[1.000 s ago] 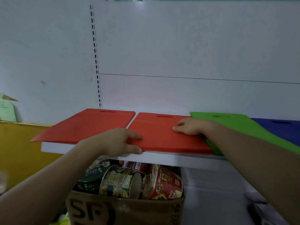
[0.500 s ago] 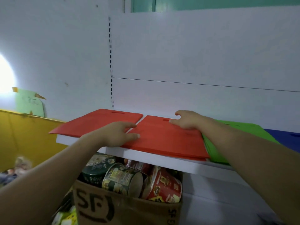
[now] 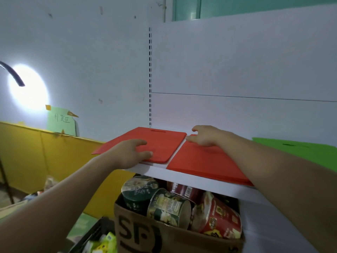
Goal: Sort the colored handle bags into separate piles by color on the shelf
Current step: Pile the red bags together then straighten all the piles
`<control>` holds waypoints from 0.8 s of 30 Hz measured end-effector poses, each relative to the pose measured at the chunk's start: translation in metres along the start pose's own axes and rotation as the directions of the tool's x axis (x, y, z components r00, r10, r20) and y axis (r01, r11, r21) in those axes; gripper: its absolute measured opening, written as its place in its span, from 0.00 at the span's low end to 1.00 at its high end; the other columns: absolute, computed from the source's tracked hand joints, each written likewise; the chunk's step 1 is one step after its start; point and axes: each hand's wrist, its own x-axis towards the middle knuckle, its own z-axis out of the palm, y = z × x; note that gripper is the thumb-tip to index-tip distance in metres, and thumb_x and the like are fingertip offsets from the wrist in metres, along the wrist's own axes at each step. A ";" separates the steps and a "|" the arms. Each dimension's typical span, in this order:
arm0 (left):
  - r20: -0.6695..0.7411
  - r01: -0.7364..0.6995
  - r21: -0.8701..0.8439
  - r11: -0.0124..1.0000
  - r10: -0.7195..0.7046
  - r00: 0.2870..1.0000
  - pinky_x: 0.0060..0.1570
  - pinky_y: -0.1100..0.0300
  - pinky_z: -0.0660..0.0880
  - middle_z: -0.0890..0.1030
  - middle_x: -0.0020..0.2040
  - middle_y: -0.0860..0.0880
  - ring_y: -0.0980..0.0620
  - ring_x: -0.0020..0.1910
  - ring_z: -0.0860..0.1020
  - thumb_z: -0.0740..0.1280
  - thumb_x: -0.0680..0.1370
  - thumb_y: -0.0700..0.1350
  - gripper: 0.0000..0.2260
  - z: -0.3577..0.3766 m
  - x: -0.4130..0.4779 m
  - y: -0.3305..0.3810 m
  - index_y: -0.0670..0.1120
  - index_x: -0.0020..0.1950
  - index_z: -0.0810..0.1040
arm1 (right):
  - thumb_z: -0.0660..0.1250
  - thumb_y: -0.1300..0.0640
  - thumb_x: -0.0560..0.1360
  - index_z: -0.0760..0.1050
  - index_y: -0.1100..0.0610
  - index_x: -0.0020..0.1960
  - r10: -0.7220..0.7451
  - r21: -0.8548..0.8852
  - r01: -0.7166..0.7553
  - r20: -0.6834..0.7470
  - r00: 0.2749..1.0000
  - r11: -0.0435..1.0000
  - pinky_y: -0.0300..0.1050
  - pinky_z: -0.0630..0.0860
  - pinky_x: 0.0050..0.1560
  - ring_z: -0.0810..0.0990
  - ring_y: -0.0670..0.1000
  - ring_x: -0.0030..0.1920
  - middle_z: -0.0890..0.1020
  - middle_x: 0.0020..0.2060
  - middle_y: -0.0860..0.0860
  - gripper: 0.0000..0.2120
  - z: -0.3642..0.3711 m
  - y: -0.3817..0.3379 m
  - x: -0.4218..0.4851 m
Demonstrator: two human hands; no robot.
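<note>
Two flat red handle bags lie side by side on the white shelf (image 3: pixel 200 181). My left hand (image 3: pixel 131 154) rests on the front right corner of the left red bag (image 3: pixel 156 141), fingers stretched over it. My right hand (image 3: pixel 204 137) lies on the far left corner of the right red pile (image 3: pixel 204 161), fingers slightly bent, and my forearm crosses that pile. A green bag (image 3: pixel 295 150) lies flat to the right, partly hidden behind my right arm.
Under the shelf stands a cardboard box (image 3: pixel 164 232) full of cans and noodle cups. A black crate (image 3: pixel 94 236) with packets sits at the bottom left. A bright lamp (image 3: pixel 27 88) shines at the left above a yellow wall panel (image 3: pixel 27 152).
My left hand left the front corner of the right red pile and now lies on the left red bag. My right hand slid to the pile's far left corner. The view swung left.
</note>
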 end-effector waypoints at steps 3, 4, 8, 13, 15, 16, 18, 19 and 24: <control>0.007 -0.005 0.008 1.000 0.005 1.000 0.67 0.54 0.62 0.65 0.74 0.49 0.47 0.71 0.65 0.63 0.75 0.62 0.29 -0.012 0.007 -0.029 0.52 0.74 0.64 | 0.56 0.38 0.78 0.58 0.56 0.76 0.017 0.002 -0.017 0.011 1.000 1.000 0.47 0.59 0.71 0.60 0.55 0.74 0.61 0.75 0.54 0.33 0.005 -0.029 0.014; 0.010 -0.008 0.002 1.000 0.008 1.000 0.67 0.54 0.62 0.65 0.74 0.49 0.47 0.71 0.65 0.63 0.75 0.62 0.30 -0.017 0.009 -0.040 0.51 0.74 0.64 | 0.56 0.38 0.79 0.58 0.56 0.76 0.029 0.006 -0.029 0.014 0.999 1.000 0.47 0.59 0.71 0.60 0.55 0.74 0.60 0.75 0.54 0.33 0.007 -0.038 0.019; 0.035 -0.033 -0.010 0.999 0.033 0.999 0.67 0.54 0.62 0.65 0.74 0.48 0.47 0.71 0.65 0.63 0.76 0.61 0.29 -0.039 0.025 -0.083 0.51 0.74 0.64 | 0.57 0.38 0.78 0.59 0.57 0.76 0.096 0.024 -0.097 0.034 0.995 0.995 0.47 0.60 0.71 0.61 0.55 0.74 0.62 0.75 0.54 0.33 0.017 -0.074 0.042; 0.070 -0.065 -0.039 0.997 0.067 0.995 0.63 0.55 0.65 0.68 0.72 0.48 0.47 0.68 0.68 0.63 0.75 0.63 0.29 -0.058 0.052 -0.125 0.51 0.72 0.67 | 0.58 0.38 0.78 0.60 0.59 0.75 0.186 0.029 -0.187 0.017 0.982 0.982 0.46 0.62 0.70 0.64 0.56 0.72 0.64 0.74 0.55 0.33 0.031 -0.100 0.062; 0.088 -0.076 -0.046 0.996 0.080 0.993 0.61 0.54 0.67 0.69 0.71 0.49 0.47 0.66 0.70 0.62 0.75 0.63 0.29 -0.060 0.062 -0.135 0.52 0.72 0.67 | 0.58 0.38 0.78 0.60 0.59 0.75 0.230 0.024 -0.230 0.028 0.973 0.973 0.46 0.62 0.70 0.64 0.56 0.72 0.64 0.74 0.56 0.34 0.034 -0.103 0.067; 0.097 -0.080 -0.060 0.995 0.085 0.992 0.61 0.54 0.68 0.70 0.71 0.49 0.47 0.65 0.71 0.62 0.75 0.64 0.29 -0.061 0.066 -0.138 0.52 0.72 0.67 | 0.58 0.38 0.78 0.60 0.59 0.75 0.249 0.021 -0.250 0.032 0.968 0.968 0.47 0.62 0.70 0.64 0.56 0.72 0.64 0.73 0.56 0.34 0.035 -0.103 0.069; 0.108 -0.088 -0.094 0.992 0.098 0.989 0.62 0.54 0.67 0.69 0.71 0.49 0.47 0.66 0.70 0.62 0.75 0.63 0.29 -0.059 0.076 -0.141 0.51 0.72 0.68 | 0.58 0.38 0.78 0.61 0.60 0.74 0.283 0.015 -0.284 0.035 0.959 0.959 0.47 0.63 0.69 0.65 0.57 0.71 0.65 0.73 0.57 0.34 0.037 -0.101 0.076; 0.109 -0.093 -0.103 0.990 0.104 0.989 0.63 0.54 0.65 0.69 0.72 0.48 0.48 0.67 0.69 0.63 0.75 0.63 0.29 -0.058 0.080 -0.142 0.51 0.72 0.68 | 0.58 0.38 0.78 0.61 0.61 0.74 0.297 0.012 -0.298 0.037 0.954 0.955 0.47 0.63 0.69 0.65 0.57 0.71 0.65 0.73 0.57 0.35 0.037 -0.099 0.079; 0.129 -0.097 -0.124 0.988 0.113 0.985 0.65 0.57 0.62 0.65 0.73 0.48 0.49 0.70 0.66 0.63 0.76 0.61 0.30 -0.046 0.101 -0.139 0.48 0.74 0.65 | 0.57 0.39 0.79 0.63 0.63 0.72 0.335 -0.018 -0.335 0.048 0.941 0.942 0.47 0.66 0.66 0.68 0.58 0.69 0.67 0.71 0.59 0.33 0.038 -0.086 0.100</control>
